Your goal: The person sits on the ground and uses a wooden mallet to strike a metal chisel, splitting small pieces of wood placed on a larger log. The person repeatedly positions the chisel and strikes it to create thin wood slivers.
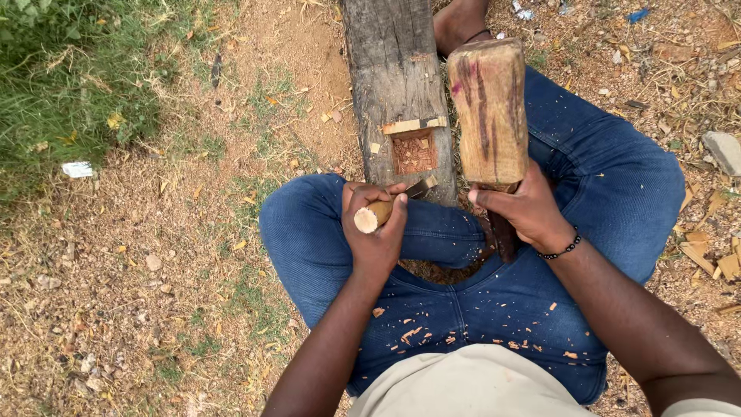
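My left hand grips a chisel by its round pale wooden handle, the blade slanting toward the near end of a dark weathered beam. A square mortise with reddish fresh wood is cut into the beam, just beyond the blade tip. My right hand holds a thick wooden mallet by its dark handle, the blocky head raised upright beside the beam on the right. I sit on the ground in blue jeans, the beam running between my legs. Wood chips speckle my lap.
Bare sandy ground with dry leaves and small stones lies to the left. Grass grows at the upper left, with a white scrap at its edge. Offcuts of wood and a grey stone lie on the right.
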